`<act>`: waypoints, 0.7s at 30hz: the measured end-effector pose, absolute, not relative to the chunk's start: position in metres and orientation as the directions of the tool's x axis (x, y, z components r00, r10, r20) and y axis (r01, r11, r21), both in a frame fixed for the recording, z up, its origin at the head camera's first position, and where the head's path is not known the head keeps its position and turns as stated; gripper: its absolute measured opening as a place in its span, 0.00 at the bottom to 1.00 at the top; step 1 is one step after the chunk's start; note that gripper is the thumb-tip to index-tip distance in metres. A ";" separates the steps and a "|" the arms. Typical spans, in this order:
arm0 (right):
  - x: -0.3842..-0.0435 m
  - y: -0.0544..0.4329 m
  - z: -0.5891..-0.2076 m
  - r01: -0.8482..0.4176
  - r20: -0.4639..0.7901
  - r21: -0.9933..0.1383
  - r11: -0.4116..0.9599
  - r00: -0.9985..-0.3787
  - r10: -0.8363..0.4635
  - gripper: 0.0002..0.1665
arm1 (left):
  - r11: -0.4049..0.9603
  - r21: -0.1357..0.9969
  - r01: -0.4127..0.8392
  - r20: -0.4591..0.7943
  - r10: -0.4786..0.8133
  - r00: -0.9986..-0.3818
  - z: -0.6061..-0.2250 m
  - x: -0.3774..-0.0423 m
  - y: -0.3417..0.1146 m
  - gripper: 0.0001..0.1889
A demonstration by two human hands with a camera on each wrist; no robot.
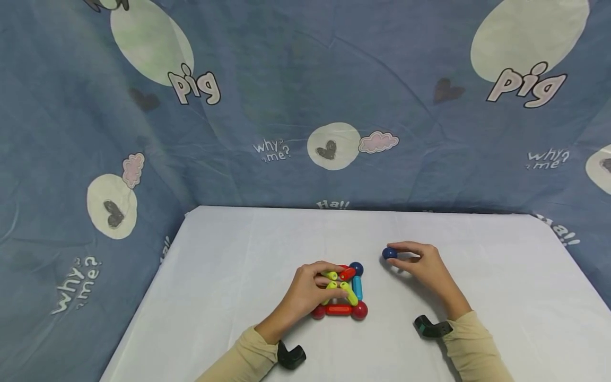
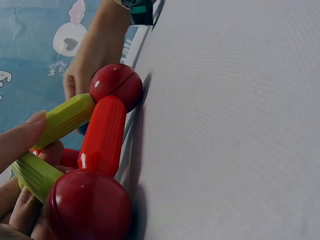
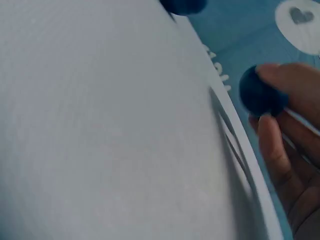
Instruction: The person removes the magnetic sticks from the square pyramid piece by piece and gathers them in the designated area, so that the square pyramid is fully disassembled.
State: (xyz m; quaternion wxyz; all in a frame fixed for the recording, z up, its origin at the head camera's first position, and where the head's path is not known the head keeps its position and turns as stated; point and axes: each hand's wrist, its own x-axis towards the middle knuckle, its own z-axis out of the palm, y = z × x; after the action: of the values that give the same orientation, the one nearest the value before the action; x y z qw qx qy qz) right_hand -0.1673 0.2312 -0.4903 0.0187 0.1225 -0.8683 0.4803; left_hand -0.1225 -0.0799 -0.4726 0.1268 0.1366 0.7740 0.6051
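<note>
A toy frame of balls and rods lies on the white table (image 1: 229, 249). Its near side is a red rod (image 1: 339, 309) between two dark red balls, the right one (image 1: 359, 310) and the left one (image 2: 90, 205). A light blue rod (image 1: 357, 288) runs back to a dark blue ball (image 1: 356, 268). My left hand (image 1: 303, 292) pinches yellow-green rods (image 2: 65, 119) that slant up from the red balls; its fingers partly hide the far left. Right of the frame, my right hand (image 1: 425, 268) holds a loose blue ball (image 3: 261, 92) between thumb and fingertips, just above the table.
Blue printed cloth (image 1: 286, 95) hangs behind and left of the table. Black wrist devices (image 1: 291, 356) sit at both sleeves. In the right wrist view, another dark blue ball (image 3: 185, 5) is cut by the top edge.
</note>
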 end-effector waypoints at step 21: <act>-0.169 0.246 -0.501 -0.182 0.113 -0.830 0.527 -0.980 -0.161 0.24 | 0.224 0.974 0.037 -0.049 0.367 -0.929 -0.472 -0.122 -0.080 0.25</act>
State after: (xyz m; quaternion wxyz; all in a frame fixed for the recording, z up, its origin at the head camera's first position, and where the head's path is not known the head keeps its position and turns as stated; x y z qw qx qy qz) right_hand -0.1691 0.2457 -0.5009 0.0114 0.0982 -0.8736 0.4765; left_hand -0.1222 -0.0803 -0.4716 0.1354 0.1310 0.7704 0.6091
